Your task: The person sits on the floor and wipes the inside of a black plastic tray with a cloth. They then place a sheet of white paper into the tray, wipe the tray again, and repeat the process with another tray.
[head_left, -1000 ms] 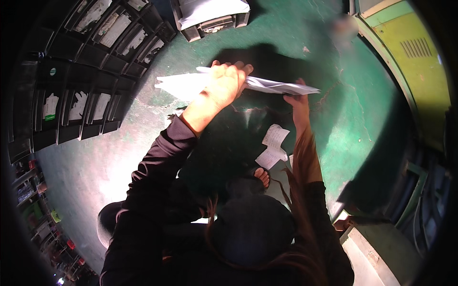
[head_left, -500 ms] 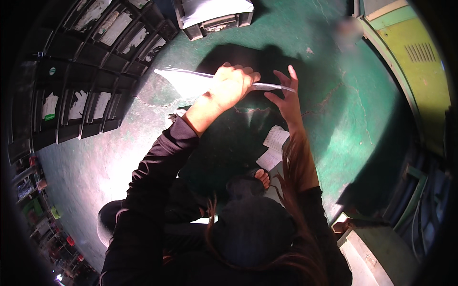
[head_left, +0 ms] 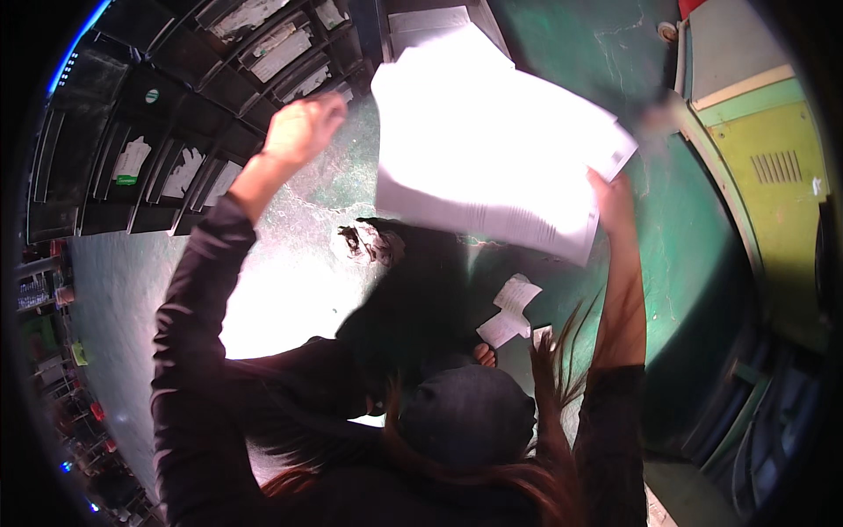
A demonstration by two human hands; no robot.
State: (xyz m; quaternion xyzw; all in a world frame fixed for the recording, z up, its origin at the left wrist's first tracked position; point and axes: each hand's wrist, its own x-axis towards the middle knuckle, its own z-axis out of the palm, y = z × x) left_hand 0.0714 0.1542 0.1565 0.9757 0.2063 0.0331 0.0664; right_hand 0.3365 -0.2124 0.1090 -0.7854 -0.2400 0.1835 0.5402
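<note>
A stack of white printed sheets (head_left: 492, 145) fans out in front of me, slightly tilted and washed out by bright light. My right hand (head_left: 615, 204) grips its right edge, thumb on the upper face and the other fingers mostly hidden. My left hand (head_left: 303, 132) is raised left of the sheets and apart from them. Its fingers are curled together, a little blurred, with nothing visible in them. Below the stack, near my foot, creased paper slips (head_left: 507, 312) with writing lie on the floor.
Black storage bins (head_left: 176, 132) with torn labels rise along the left. A yellow-green metal cabinet (head_left: 773, 193) stands at right. A dark box (head_left: 430, 19) with paper sits beyond the sheets. A crumpled scrap (head_left: 373, 244) lies on the green floor (head_left: 676, 263).
The sheets have swung from nearly edge-on to face up, filling the space ahead. My left hand has let go and moved left; my right hand has moved right and closed on the edge.
</note>
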